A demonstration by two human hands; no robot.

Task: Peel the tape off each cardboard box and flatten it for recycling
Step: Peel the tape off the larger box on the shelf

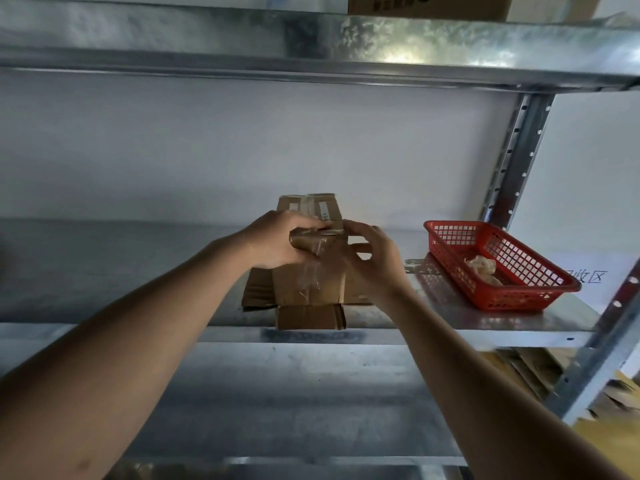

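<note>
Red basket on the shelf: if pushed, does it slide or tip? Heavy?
The red basket is probably light: thin open plastic mesh, holding only a crumpled wad. It likely slides rather than tips, being low and wide on smooth metal shelf. Its walls may flex if gripped by one rim.

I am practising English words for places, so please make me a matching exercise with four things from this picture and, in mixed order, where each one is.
Things:
1. cardboard box
2. red basket
3. crumpled tape wad
4. left hand

Places:
A. inside the basket
B. at the right end of the shelf
C. in the middle of the shelf, its flaps spread open
D. on top of the box, gripping folded cardboard

Pairs: 1-C, 2-B, 3-A, 4-D
</note>
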